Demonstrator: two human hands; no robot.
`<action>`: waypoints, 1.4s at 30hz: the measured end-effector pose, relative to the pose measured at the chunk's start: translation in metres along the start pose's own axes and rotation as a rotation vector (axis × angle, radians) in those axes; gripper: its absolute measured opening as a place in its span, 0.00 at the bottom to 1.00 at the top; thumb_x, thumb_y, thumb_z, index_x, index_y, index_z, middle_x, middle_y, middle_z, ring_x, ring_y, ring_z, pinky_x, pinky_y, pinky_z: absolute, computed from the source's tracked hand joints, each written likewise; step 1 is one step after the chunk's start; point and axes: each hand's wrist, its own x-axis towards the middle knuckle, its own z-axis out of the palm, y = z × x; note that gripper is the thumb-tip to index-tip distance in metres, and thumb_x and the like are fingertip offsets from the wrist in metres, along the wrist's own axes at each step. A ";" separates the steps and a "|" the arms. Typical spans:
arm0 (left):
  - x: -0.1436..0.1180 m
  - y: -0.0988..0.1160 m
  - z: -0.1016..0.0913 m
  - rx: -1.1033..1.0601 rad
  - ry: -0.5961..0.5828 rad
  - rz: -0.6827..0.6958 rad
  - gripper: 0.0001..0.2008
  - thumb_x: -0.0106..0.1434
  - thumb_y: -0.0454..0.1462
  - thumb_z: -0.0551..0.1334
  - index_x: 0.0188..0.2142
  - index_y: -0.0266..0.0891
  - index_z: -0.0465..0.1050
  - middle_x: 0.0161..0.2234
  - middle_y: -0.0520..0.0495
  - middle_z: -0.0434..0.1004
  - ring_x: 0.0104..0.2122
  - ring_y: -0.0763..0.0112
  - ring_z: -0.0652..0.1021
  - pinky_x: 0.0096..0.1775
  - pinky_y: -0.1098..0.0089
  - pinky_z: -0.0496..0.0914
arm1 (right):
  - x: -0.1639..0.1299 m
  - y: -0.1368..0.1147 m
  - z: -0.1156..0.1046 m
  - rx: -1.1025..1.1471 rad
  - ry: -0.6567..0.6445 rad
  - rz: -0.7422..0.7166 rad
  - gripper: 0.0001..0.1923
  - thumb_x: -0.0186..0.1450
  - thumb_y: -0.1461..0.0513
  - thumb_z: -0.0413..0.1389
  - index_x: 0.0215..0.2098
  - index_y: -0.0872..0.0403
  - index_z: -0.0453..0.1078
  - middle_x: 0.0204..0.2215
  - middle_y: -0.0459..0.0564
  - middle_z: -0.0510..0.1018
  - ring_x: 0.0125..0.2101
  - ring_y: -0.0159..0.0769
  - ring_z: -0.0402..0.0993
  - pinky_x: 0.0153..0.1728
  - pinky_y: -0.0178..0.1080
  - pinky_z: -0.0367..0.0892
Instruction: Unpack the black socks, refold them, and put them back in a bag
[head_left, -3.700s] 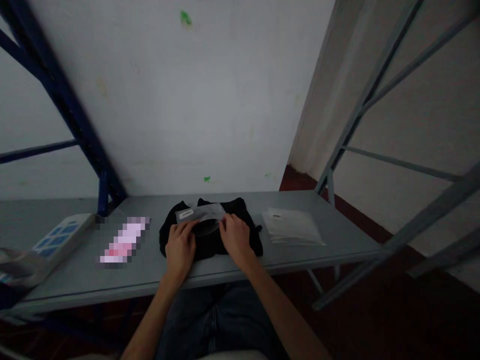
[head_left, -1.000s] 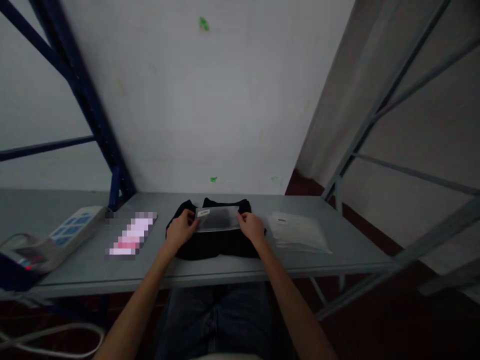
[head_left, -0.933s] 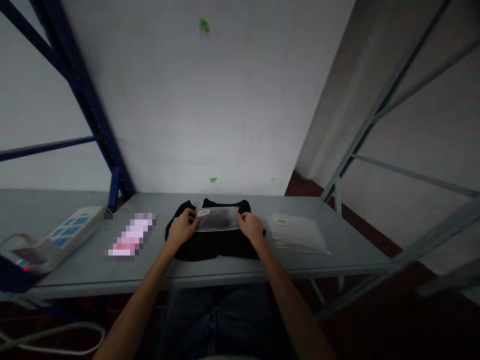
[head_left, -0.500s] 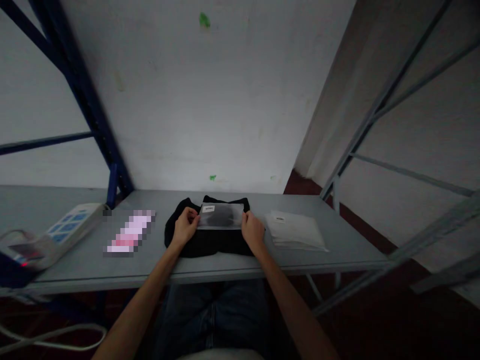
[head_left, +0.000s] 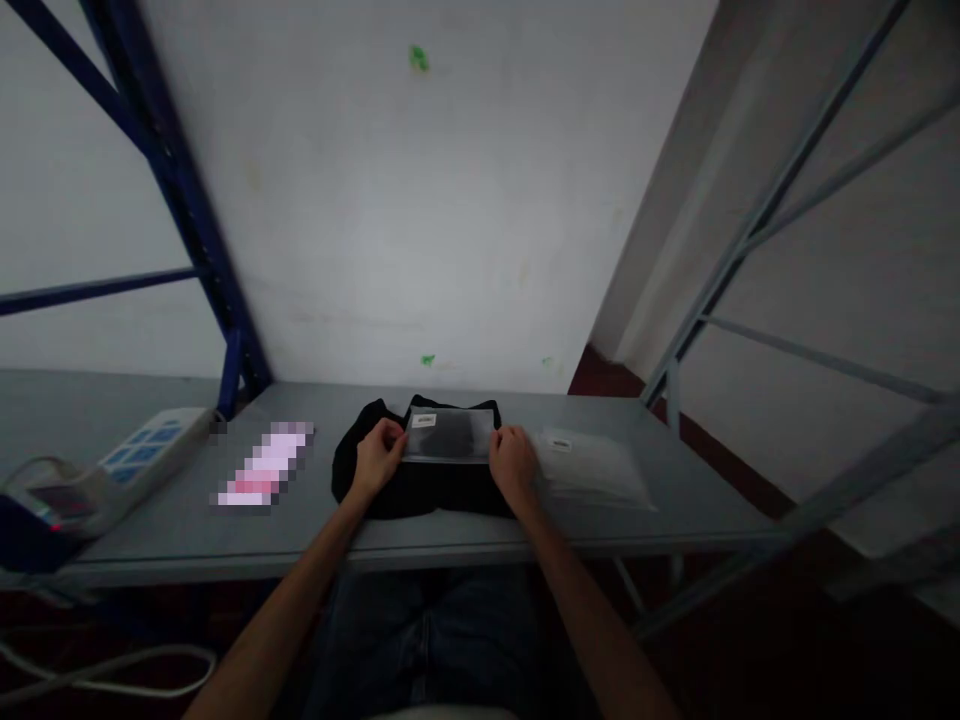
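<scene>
A clear plastic bag [head_left: 450, 436] with a small white label and something dark inside is held flat above a pile of black cloth [head_left: 420, 490] on the grey table [head_left: 465, 535]. My left hand [head_left: 377, 461] pinches the bag's left edge. My right hand [head_left: 512, 464] grips its right edge. Both forearms reach in from the bottom of the view.
A stack of flat clear bags [head_left: 592, 468] lies just right of the cloth. A blurred pink-white item [head_left: 262, 465] and a white power strip [head_left: 124, 465] lie on the left, with a cable [head_left: 97, 680] below. Blue [head_left: 187, 215] and grey [head_left: 720, 270] rack posts flank the table.
The bag was bent and crumpled between my hands; it is now flat and stretched out. Both hands have moved apart to its edges and slightly away from me.
</scene>
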 end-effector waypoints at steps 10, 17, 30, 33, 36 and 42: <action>0.011 -0.009 0.009 0.029 -0.008 0.016 0.07 0.61 0.43 0.60 0.32 0.44 0.67 0.30 0.50 0.77 0.31 0.64 0.77 0.38 0.66 0.70 | 0.012 -0.003 0.015 -0.053 -0.006 0.001 0.17 0.77 0.59 0.48 0.47 0.57 0.77 0.48 0.62 0.78 0.49 0.46 0.74 0.46 0.42 0.65; 0.020 -0.016 0.012 0.031 -0.016 0.049 0.08 0.63 0.44 0.59 0.33 0.43 0.68 0.31 0.49 0.78 0.32 0.65 0.78 0.38 0.66 0.70 | 0.022 -0.004 0.019 -0.046 -0.011 -0.016 0.18 0.77 0.59 0.47 0.48 0.58 0.77 0.48 0.62 0.78 0.50 0.46 0.73 0.47 0.42 0.65; 0.014 0.004 0.001 0.132 0.017 0.128 0.09 0.67 0.44 0.58 0.35 0.43 0.70 0.35 0.46 0.78 0.38 0.60 0.78 0.44 0.62 0.72 | 0.015 -0.009 -0.002 0.185 0.142 -0.269 0.17 0.77 0.62 0.43 0.55 0.56 0.71 0.53 0.59 0.77 0.55 0.42 0.71 0.57 0.44 0.63; -0.011 0.024 -0.009 0.260 0.083 0.280 0.10 0.71 0.43 0.56 0.44 0.42 0.73 0.48 0.39 0.77 0.51 0.53 0.75 0.54 0.55 0.70 | -0.016 -0.008 -0.016 0.347 0.087 -0.521 0.19 0.78 0.61 0.43 0.59 0.55 0.71 0.56 0.57 0.77 0.58 0.39 0.71 0.61 0.42 0.64; -0.044 0.035 -0.017 0.310 -0.035 0.468 0.13 0.73 0.42 0.55 0.53 0.41 0.72 0.57 0.38 0.74 0.57 0.53 0.73 0.58 0.54 0.69 | -0.049 -0.004 -0.022 0.371 -0.069 -0.669 0.22 0.78 0.59 0.46 0.67 0.54 0.65 0.63 0.56 0.73 0.64 0.38 0.67 0.66 0.44 0.62; -0.074 0.014 -0.018 0.365 -0.211 0.599 0.21 0.74 0.43 0.56 0.63 0.41 0.65 0.67 0.37 0.67 0.67 0.53 0.67 0.67 0.46 0.60 | -0.068 0.009 -0.016 0.263 -0.190 -0.698 0.29 0.77 0.56 0.50 0.73 0.55 0.56 0.70 0.57 0.63 0.70 0.44 0.57 0.70 0.51 0.58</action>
